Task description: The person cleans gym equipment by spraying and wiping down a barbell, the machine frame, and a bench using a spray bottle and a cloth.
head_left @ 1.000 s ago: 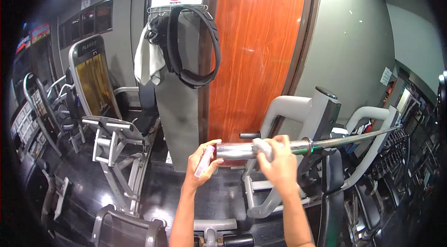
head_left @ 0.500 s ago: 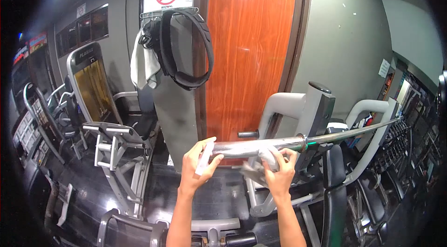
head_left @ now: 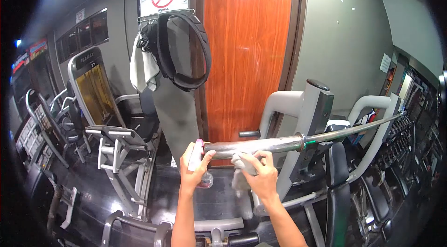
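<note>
A shiny steel barbell (head_left: 260,145) runs from the centre toward the far right, its thick sleeve nearest me. At the sleeve's end, my left hand (head_left: 188,174) is closed around a spray bottle (head_left: 206,181) with a white and pink head. Part of the clear bottle shows below my thumb. My right hand (head_left: 264,178) grips a pale grey cloth (head_left: 243,163) against the underside and near face of the sleeve. One end of the cloth hangs down, blurred.
Behind the bar stand a reddish wooden door (head_left: 249,51) and a grey machine frame (head_left: 284,102). A lifting belt (head_left: 205,56) and a white towel (head_left: 142,67) hang on the pillar. Padded benches (head_left: 336,168) are at right; a weight machine (head_left: 93,84) is at left.
My right hand and the cloth have slid left along the sleeve, toward its end. The spray bottle in my left hand has turned, so its pink part and clear body now show.
</note>
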The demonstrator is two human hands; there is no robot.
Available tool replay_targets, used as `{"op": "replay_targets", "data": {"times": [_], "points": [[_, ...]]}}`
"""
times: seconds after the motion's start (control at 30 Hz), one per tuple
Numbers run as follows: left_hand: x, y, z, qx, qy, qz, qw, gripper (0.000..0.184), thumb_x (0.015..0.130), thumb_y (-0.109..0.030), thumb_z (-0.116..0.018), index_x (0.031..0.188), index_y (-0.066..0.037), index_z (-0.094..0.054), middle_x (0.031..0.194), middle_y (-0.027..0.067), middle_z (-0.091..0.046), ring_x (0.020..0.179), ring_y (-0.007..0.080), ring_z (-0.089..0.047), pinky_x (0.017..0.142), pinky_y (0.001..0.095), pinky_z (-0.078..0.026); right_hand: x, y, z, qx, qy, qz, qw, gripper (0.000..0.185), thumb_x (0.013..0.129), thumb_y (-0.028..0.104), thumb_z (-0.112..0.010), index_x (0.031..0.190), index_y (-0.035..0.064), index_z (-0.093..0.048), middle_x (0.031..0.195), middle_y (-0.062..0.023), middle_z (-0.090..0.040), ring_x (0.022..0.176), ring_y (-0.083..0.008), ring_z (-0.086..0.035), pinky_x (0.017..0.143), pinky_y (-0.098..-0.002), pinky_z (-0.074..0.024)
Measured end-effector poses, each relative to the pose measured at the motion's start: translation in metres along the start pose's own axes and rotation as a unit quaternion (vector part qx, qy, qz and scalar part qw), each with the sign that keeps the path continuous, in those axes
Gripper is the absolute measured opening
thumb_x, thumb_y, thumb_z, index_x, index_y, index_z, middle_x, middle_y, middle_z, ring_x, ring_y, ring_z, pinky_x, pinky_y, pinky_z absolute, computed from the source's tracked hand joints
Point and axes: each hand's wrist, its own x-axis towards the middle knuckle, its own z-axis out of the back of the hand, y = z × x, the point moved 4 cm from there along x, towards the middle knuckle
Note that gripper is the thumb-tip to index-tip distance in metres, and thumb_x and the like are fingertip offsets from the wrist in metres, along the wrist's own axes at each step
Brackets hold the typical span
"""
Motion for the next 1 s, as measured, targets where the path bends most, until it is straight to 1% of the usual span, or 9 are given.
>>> {"op": "replay_targets", "data": {"times": [0.17,0.27,0.33,0.53,0.67,0.77,0.87,0.9,1.0], "points": [[0.009,0.006,-0.002,0.054,0.007,-0.135,0.989,0.029,0.091,-0.021,-0.081,0.105,-0.002,-0.065,0.076,-0.0042,-0.05,0.059,0.0051,-0.048,0.052,0.023,-0.042,-0.002,-0.02,0.012,0.039,-0.096,-0.014,0.995,0.055,0.066,-0.001,-0.085,0.117,0.0183,-0.075,0.108,-0.0075,-0.054,0.08,-0.0239,-0.065,0.071,-0.0359,-0.0569],[0.009,0.004,-0.001,0.075,0.024,-0.158,0.984,0.04,0.089,-0.022,-0.083,0.118,-0.001,-0.067,0.081,-0.0039,-0.054,0.065,0.0056,-0.048,0.059,0.0229,-0.044,-0.002,-0.016,0.013,0.038,-0.13,-0.029,0.99,0.05,0.068,0.0,-0.085,0.115,0.0128,-0.074,0.107,-0.0102,-0.055,0.086,-0.0272,-0.066,0.075,-0.0389,-0.0566],[0.006,0.001,0.0,0.033,0.027,-0.118,0.992,0.042,0.087,-0.022,-0.085,0.12,-0.001,-0.067,0.087,-0.003,-0.058,0.069,0.0056,-0.049,0.064,0.0222,-0.044,0.0,-0.014,0.014,0.03,-0.139,-0.037,0.989,0.041,0.071,0.003,-0.085,0.11,0.008,-0.073,0.107,-0.0122,-0.057,0.094,-0.0291,-0.065,0.082,-0.0405,-0.0545],[-0.001,0.013,-0.001,-0.005,0.012,-0.154,0.988,0.047,0.084,-0.017,-0.086,0.124,-0.001,-0.066,0.1,-0.0008,-0.065,0.075,0.0055,-0.05,0.071,0.0205,-0.046,0.043,0.021,0.033,-0.031,0.005,-0.109,0.994,0.031,0.082,0.02,-0.081,0.112,0.0164,-0.075,0.109,-0.0125,-0.06,0.093,-0.0356,-0.067,0.079,-0.0449,-0.0564],[-0.001,0.022,-0.005,-0.07,0.007,-0.165,0.984,0.047,0.084,-0.011,-0.085,0.125,-0.001,-0.065,0.105,0.0009,-0.067,0.077,0.0058,-0.052,0.073,0.021,-0.047,0.055,0.046,-0.003,-0.034,0.117,-0.004,0.992,0.029,0.084,0.026,-0.078,0.113,0.0201,-0.075,0.105,-0.0138,-0.06,0.087,-0.0353,-0.068,0.078,-0.0453,-0.0568],[-0.002,0.023,-0.003,-0.064,0.013,-0.155,0.986,0.046,0.084,-0.007,-0.083,0.126,0.0,-0.065,0.108,0.0026,-0.068,0.077,0.0056,-0.053,0.074,0.0216,-0.048,0.056,0.045,-0.005,-0.002,0.123,0.002,0.992,0.032,0.083,0.026,-0.079,0.114,0.0184,-0.075,0.1,-0.0152,-0.061,0.09,-0.0351,-0.067,0.079,-0.0443,-0.0561],[0.002,0.02,0.001,-0.036,0.019,-0.188,0.981,0.047,0.083,-0.004,-0.083,0.127,0.0,-0.064,0.105,0.0027,-0.067,0.075,0.0045,-0.052,0.073,0.0219,-0.048,0.058,0.028,0.018,-0.022,0.072,-0.006,0.997,0.03,0.081,0.024,-0.078,0.109,0.0158,-0.078,0.096,-0.014,-0.062,0.088,-0.0333,-0.067,0.079,-0.0439,-0.0563],[0.003,0.009,0.003,-0.014,0.0,-0.2,0.98,0.035,0.08,-0.007,-0.085,0.11,0.002,-0.068,0.096,0.0047,-0.069,0.069,0.0073,-0.051,0.063,0.0229,-0.044,0.06,0.021,0.029,-0.054,0.062,-0.046,0.996,0.028,0.08,0.025,-0.078,0.106,0.0149,-0.079,0.096,-0.014,-0.062,0.087,-0.0331,-0.067,0.079,-0.0436,-0.0564],[0.008,-0.003,0.01,0.054,0.031,-0.124,0.99,0.04,0.082,-0.015,-0.084,0.118,-0.002,-0.072,0.081,0.0005,-0.058,0.065,0.0078,-0.048,0.061,0.0234,-0.042,0.073,0.008,0.044,-0.113,0.062,-0.106,0.986,0.03,0.082,0.034,-0.074,0.099,0.0091,-0.078,0.099,-0.0141,-0.061,0.081,-0.0368,-0.068,0.076,-0.0473,-0.057]]}}
